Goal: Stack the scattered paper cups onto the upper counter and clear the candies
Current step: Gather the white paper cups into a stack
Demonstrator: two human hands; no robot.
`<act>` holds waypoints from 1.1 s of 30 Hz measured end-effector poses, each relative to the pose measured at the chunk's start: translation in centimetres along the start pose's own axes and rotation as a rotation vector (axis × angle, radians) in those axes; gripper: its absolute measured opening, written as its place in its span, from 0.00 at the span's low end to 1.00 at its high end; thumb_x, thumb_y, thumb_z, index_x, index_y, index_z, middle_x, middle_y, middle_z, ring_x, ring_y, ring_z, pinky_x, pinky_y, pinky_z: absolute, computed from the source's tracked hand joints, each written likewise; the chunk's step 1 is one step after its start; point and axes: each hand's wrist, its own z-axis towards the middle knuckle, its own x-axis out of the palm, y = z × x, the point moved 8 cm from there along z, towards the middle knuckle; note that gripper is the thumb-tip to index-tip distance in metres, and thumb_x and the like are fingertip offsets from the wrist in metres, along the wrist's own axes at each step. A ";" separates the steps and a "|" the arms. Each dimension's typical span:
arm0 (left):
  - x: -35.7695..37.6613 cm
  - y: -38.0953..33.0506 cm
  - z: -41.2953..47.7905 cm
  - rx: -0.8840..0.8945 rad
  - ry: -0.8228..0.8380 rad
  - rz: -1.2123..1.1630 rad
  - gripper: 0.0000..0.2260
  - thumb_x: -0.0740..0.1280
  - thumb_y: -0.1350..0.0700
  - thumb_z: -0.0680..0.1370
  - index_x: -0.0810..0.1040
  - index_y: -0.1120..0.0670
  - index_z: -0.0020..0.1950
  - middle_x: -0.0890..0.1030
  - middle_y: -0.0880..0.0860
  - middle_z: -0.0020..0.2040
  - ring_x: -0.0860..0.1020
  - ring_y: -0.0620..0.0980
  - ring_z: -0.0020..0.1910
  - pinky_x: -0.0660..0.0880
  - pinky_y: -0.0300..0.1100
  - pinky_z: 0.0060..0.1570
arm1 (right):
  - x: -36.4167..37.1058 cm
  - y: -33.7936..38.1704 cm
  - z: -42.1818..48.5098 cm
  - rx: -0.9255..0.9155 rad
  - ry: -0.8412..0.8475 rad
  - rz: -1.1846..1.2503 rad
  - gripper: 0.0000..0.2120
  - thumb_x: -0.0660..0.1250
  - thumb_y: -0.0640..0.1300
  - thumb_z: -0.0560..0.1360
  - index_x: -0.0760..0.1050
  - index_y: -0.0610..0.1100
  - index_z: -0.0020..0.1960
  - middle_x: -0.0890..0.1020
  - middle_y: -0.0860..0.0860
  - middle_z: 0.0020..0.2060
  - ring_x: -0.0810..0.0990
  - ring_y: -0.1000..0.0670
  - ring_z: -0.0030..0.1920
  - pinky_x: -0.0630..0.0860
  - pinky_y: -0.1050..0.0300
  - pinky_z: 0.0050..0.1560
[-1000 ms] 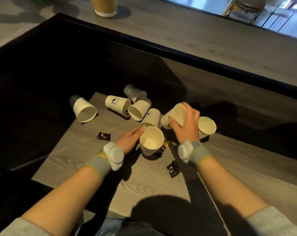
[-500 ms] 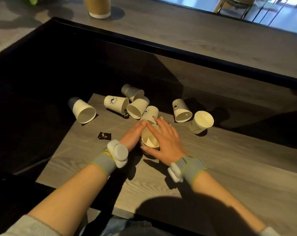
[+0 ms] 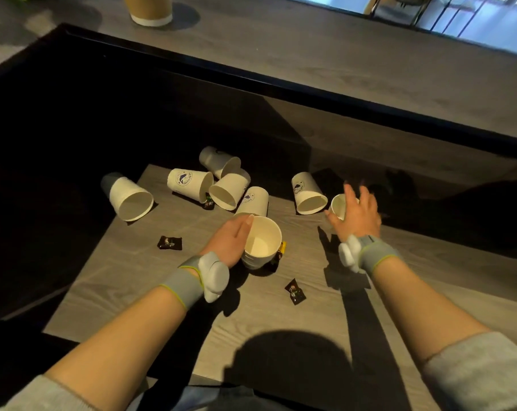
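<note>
My left hand grips the side of an upright stack of white paper cups on the lower wooden counter. With its fingers spread and nothing gripped, my right hand sits over a cup lying on its side at the far right. Several more cups lie tipped over: one at the left, a cluster in the middle and one beside my right hand. Dark wrapped candies lie at the left, in front of the stack and under the cluster.
The upper counter runs across the back behind a black edge, with a brown cup standing at its far left. A dark drop borders the lower counter on the left. A yellow-wrapped candy is tucked against the stack.
My right hand left the top of the stack and moved right to the rightmost lying cup. My left hand has stayed on the stack.
</note>
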 end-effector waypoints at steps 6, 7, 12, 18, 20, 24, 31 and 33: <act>0.3 -0.6 0.7 0.002 -0.014 0.007 0.18 0.48 0.54 0.83 0.68 0.58 0.68 0.74 0.57 0.65 0.68 0.42 0.56 0.61 0.29 0.50 | 2.6 -0.4 -0.6 0.010 0.139 0.093 0.28 0.67 0.52 0.72 0.61 0.49 0.68 0.63 0.42 0.65 0.67 0.36 0.62 0.69 0.45 0.59; 0.4 -0.6 0.7 0.001 -0.017 0.002 0.18 0.48 0.54 0.83 0.68 0.58 0.68 0.74 0.57 0.65 0.68 0.42 0.56 0.61 0.28 0.49 | 2.9 -0.2 -1.3 -0.005 0.128 0.070 0.28 0.68 0.51 0.72 0.62 0.49 0.68 0.63 0.42 0.64 0.67 0.37 0.62 0.69 0.45 0.59; 0.5 0.6 0.8 -0.037 -0.042 -0.087 0.19 0.50 0.51 0.82 0.65 0.56 0.71 0.70 0.54 0.69 0.67 0.44 0.63 0.59 0.34 0.59 | 0.8 0.7 -3.8 -0.003 -0.077 0.360 0.26 0.69 0.51 0.71 0.65 0.50 0.66 0.66 0.45 0.62 0.70 0.42 0.61 0.69 0.51 0.55; -0.2 2.2 0.6 -0.065 -0.114 -0.196 0.22 0.45 0.46 0.82 0.73 0.53 0.64 0.74 0.53 0.65 0.70 0.51 0.66 0.62 0.50 0.70 | -5.4 8.9 -7.5 -0.317 -0.219 0.766 0.24 0.68 0.46 0.71 0.68 0.52 0.66 0.64 0.54 0.56 0.68 0.54 0.56 0.66 0.73 0.51; -0.8 2.3 0.2 -0.066 -0.148 -0.245 0.24 0.45 0.41 0.80 0.75 0.52 0.60 0.77 0.53 0.61 0.73 0.51 0.63 0.65 0.53 0.68 | -5.4 12.3 -8.7 -0.487 -0.176 0.623 0.24 0.66 0.52 0.69 0.70 0.53 0.65 0.67 0.52 0.55 0.69 0.52 0.56 0.68 0.66 0.54; -2.7 3.6 -0.6 -0.091 -0.230 -0.260 0.24 0.45 0.42 0.80 0.73 0.51 0.63 0.76 0.52 0.63 0.72 0.50 0.64 0.64 0.52 0.69 | 0.0 14.5 -9.8 -0.606 0.001 0.086 0.26 0.59 0.59 0.71 0.67 0.52 0.67 0.71 0.47 0.61 0.68 0.45 0.62 0.67 0.49 0.60; -7.4 6.7 -2.5 -0.136 -0.367 -0.214 0.19 0.49 0.44 0.81 0.70 0.53 0.62 0.75 0.55 0.61 0.72 0.53 0.62 0.65 0.46 0.61 | 2.6 13.6 -9.2 -0.441 0.021 -0.009 0.25 0.50 0.60 0.76 0.65 0.49 0.68 0.69 0.45 0.66 0.67 0.42 0.64 0.66 0.46 0.61; -9.0 7.3 -3.0 -0.148 -0.431 -0.182 0.17 0.54 0.45 0.80 0.70 0.54 0.62 0.75 0.56 0.61 0.72 0.52 0.61 0.65 0.44 0.57 | 3.1 14.8 -9.2 -0.432 0.039 0.014 0.23 0.54 0.57 0.77 0.65 0.48 0.68 0.68 0.44 0.65 0.66 0.42 0.62 0.67 0.48 0.59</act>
